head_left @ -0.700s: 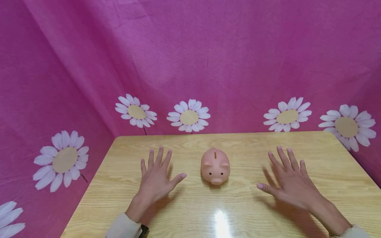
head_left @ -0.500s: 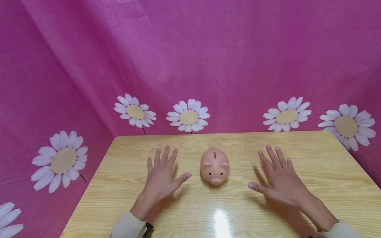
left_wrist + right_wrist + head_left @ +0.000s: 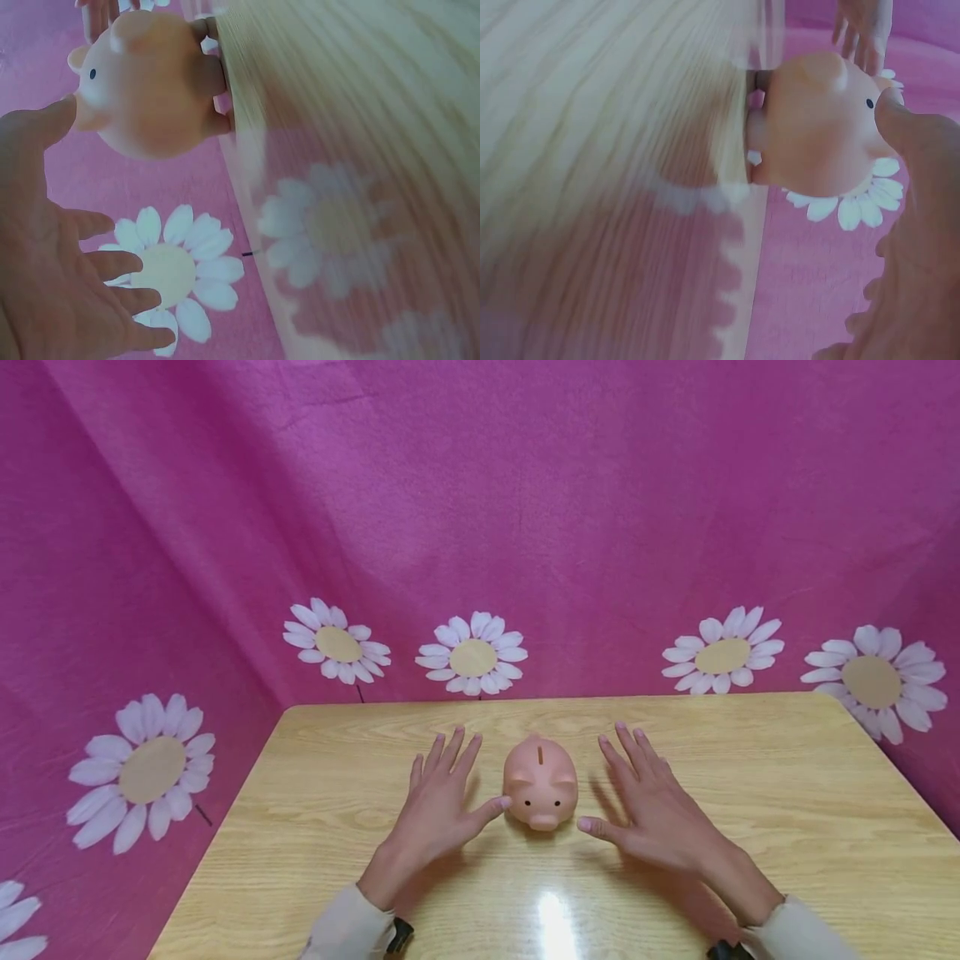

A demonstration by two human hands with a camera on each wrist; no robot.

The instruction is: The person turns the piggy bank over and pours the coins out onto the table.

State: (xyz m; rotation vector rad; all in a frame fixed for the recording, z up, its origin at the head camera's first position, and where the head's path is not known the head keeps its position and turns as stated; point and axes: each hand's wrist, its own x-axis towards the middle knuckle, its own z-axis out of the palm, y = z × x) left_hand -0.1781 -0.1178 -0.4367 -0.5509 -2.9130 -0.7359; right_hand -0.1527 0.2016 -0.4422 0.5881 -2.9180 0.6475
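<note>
A pink piggy bank (image 3: 542, 781) stands upright on the wooden table, its snout toward me and a coin slot along its back. My left hand (image 3: 442, 802) is just left of it, fingers spread and straight, the thumb tip overlapping the pig's cheek in the head view. To the right, my right hand (image 3: 656, 814) hovers with extended fingers, its thumb pointing at the pig across a small gap. Both wrist views show the piggy bank (image 3: 150, 82) from the side on its short legs, beside the left palm (image 3: 60, 285) and the right thumb (image 3: 907, 124).
The light wood table (image 3: 322, 802) has a glossy surface with a bright reflection near its front. Behind it and at the sides hangs a magenta cloth (image 3: 525, 510) printed with white daisies. Dark bands (image 3: 401, 935) show at the sleeve cuffs.
Both hands have moved inward toward the piggy bank, the left one rightward and the right one leftward. The piggy bank stays in its place on the table.
</note>
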